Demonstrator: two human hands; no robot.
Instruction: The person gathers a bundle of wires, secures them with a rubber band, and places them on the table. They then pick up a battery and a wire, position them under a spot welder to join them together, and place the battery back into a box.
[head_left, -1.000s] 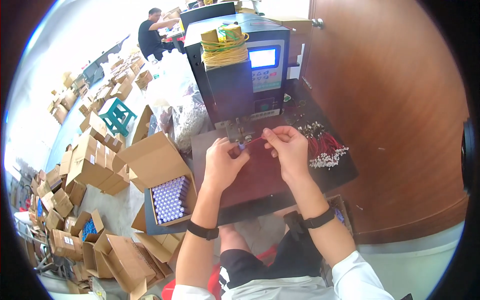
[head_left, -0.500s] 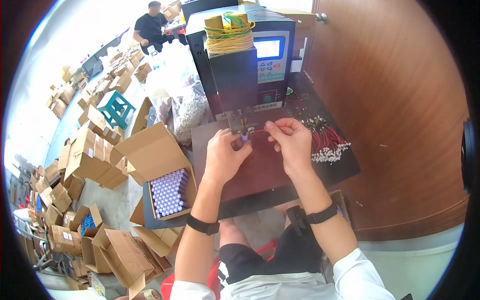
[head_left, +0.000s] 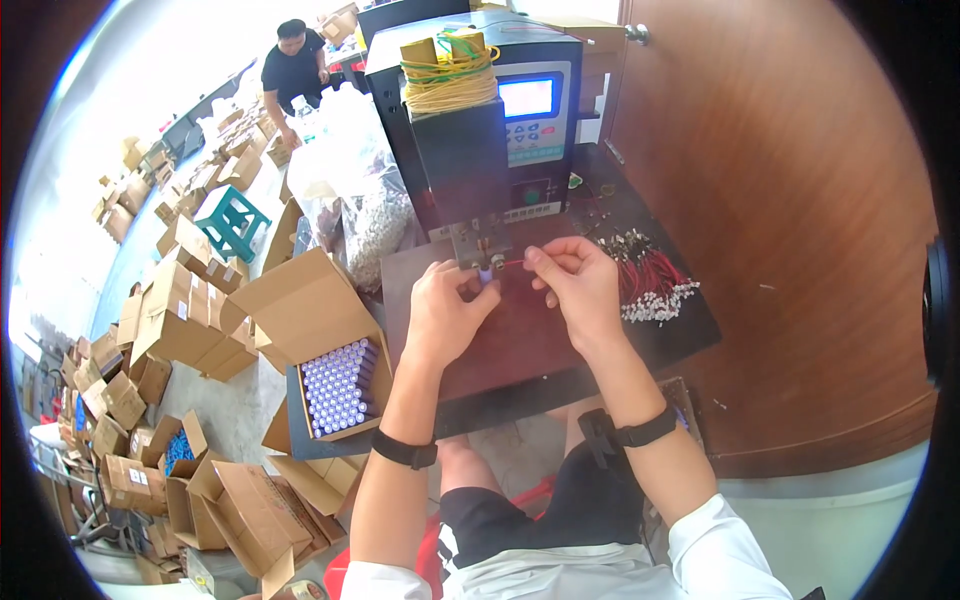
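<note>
My left hand (head_left: 447, 318) grips a purple cylindrical battery cell (head_left: 486, 276) between thumb and fingers, holding it at the electrodes (head_left: 486, 250) of a black spot welder (head_left: 460, 165). In my right hand (head_left: 582, 290), thumb and forefinger pinch a short red wire (head_left: 514, 262). The wire runs leftward to the electrodes above the cell; its far end is too small to make out. Right of that hand lies a pile of red and black wires with white connectors (head_left: 655, 290).
An open cardboard box (head_left: 300, 300) of purple cells stands left of the dark work board (head_left: 530, 350). Behind it are plastic bags (head_left: 370, 220) of small white parts. A wooden door (head_left: 780, 220) borders the right. Cartons, a green stool (head_left: 232, 222) and a person (head_left: 292, 70) are at the left.
Both hands keep nearly the same places, cell and red wire still held. The person in the background has shifted and now reaches an arm down toward the cartons.
</note>
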